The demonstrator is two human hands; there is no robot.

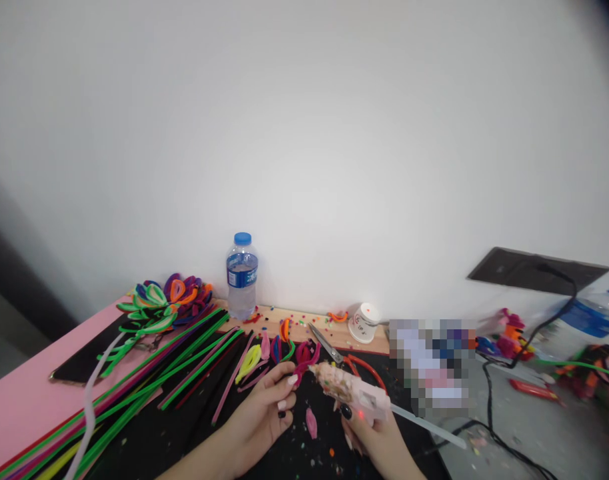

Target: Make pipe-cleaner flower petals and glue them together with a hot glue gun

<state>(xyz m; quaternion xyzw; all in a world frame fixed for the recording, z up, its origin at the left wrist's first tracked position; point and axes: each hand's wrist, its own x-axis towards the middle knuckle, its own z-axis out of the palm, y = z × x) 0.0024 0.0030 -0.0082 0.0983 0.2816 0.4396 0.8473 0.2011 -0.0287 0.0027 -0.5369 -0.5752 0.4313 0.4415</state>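
Note:
Between the thumb and fingers of my left hand (267, 407) is a magenta pipe-cleaner flower piece (304, 360) made of bent loops. My right hand (369, 437) is wrapped round a pale pink glue gun (357, 393), its nozzle pointing left and touching or almost touching the magenta piece. A clear glue stick (427, 425) sticks out of the gun's back. Below the nozzle, a pink pipe-cleaner petal (311, 423) lies on the black mat (284, 460). Yellow loops (248, 365) and a blue and orange looped piece (283, 343) lie just beyond my left hand.
Red-handled scissors (367, 370) lie behind the glue gun, near a white paper cup (364, 323). A water bottle (242, 280) stands by the wall. Loose pipe cleaners (149, 393), a phone (84, 360) and finished flowers (169, 300) lie left. Black cables (489, 400) run at right.

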